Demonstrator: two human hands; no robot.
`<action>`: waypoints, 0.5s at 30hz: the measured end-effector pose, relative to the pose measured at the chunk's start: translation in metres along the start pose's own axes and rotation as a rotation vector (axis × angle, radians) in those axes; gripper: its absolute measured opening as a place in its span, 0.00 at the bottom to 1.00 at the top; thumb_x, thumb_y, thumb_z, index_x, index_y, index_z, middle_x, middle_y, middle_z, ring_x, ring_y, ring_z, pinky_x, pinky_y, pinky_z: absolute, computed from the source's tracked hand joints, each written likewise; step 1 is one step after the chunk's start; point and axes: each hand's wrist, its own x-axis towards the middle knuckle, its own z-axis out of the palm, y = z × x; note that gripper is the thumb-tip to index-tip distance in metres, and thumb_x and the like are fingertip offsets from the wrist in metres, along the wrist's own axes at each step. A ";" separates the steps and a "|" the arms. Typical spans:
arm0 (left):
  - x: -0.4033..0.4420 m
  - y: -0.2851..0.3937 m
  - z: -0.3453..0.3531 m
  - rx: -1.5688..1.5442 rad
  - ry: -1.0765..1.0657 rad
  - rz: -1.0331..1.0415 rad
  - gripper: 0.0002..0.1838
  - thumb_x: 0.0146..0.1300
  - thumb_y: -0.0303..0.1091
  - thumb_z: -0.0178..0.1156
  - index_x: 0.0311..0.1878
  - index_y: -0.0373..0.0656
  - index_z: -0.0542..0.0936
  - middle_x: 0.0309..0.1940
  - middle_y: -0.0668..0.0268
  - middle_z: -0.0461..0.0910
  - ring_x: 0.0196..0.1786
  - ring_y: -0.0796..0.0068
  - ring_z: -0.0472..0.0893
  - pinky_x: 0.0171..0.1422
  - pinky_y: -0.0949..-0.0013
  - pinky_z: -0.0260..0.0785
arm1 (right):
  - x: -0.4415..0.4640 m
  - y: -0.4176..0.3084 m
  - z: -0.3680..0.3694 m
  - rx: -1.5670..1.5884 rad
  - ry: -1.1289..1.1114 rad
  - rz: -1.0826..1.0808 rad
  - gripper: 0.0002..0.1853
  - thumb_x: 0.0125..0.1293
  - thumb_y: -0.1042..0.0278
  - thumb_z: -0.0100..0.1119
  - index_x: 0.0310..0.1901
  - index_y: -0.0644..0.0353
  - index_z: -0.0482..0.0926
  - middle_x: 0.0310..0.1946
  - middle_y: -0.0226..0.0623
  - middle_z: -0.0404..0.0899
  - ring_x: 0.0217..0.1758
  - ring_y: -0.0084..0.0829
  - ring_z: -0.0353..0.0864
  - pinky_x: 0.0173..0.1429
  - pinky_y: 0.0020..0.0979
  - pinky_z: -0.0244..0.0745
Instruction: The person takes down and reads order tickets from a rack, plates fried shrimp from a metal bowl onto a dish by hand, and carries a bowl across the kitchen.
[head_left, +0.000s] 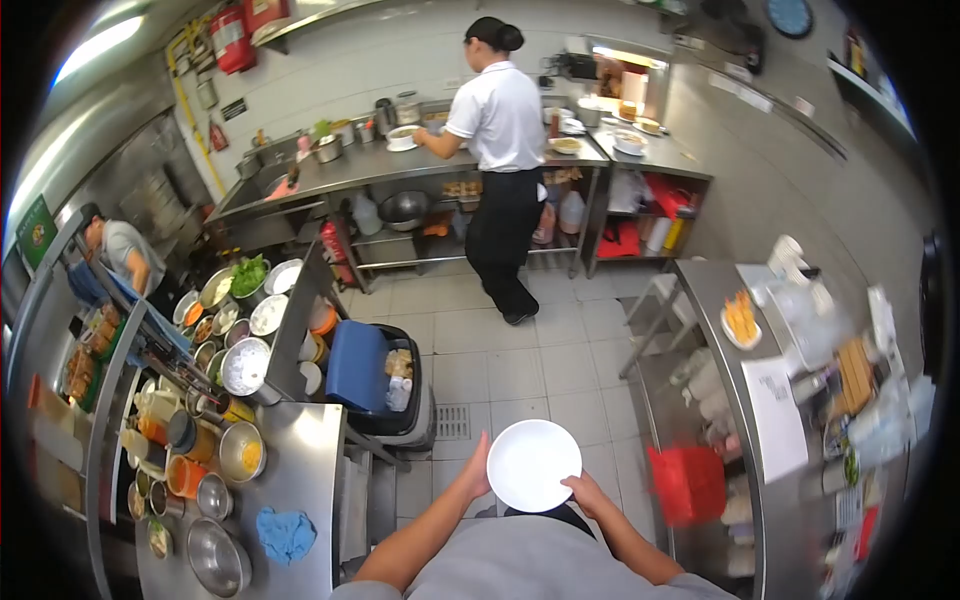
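Observation:
A round white plate point(534, 465) is in front of my body, above the tiled floor. My right hand point(588, 492) grips its lower right edge, with the thumb over the rim and the other fingers mostly hidden. Against the left edge, my left hand point(478, 469) supports the plate from the side; part of its fingers is behind the rim. No food shows on the plate.
A steel counter point(312, 440) on my left holds metal bowls and a blue cloth point(285, 535). Behind it stands an open trash bin point(408, 420). On the right counter lies a plate of fried food point(741, 322). A co-worker point(500, 130) stands ahead, another point(130, 250) far left.

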 end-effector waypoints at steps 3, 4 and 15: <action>0.046 0.076 -0.006 -0.069 0.057 0.134 0.48 0.76 0.74 0.27 0.78 0.41 0.65 0.73 0.53 0.73 0.75 0.55 0.72 0.79 0.48 0.63 | 0.084 -0.070 0.006 -0.108 -0.082 0.017 0.34 0.66 0.71 0.54 0.74 0.67 0.62 0.60 0.44 0.78 0.61 0.38 0.79 0.61 0.42 0.78; 0.056 0.105 -0.010 -0.085 0.079 0.159 0.48 0.76 0.74 0.27 0.78 0.41 0.65 0.73 0.53 0.73 0.75 0.55 0.72 0.79 0.48 0.63 | 0.110 -0.091 0.008 -0.148 -0.096 0.024 0.34 0.67 0.70 0.54 0.74 0.67 0.62 0.61 0.45 0.77 0.62 0.37 0.77 0.65 0.42 0.75; 0.044 0.406 -0.138 -0.101 0.410 0.920 0.26 0.82 0.58 0.44 0.60 0.44 0.76 0.49 0.60 0.85 0.45 0.65 0.86 0.47 0.61 0.80 | 0.299 -0.224 0.085 -0.082 -0.196 0.196 0.34 0.67 0.69 0.52 0.73 0.72 0.60 0.64 0.49 0.74 0.64 0.41 0.77 0.63 0.46 0.77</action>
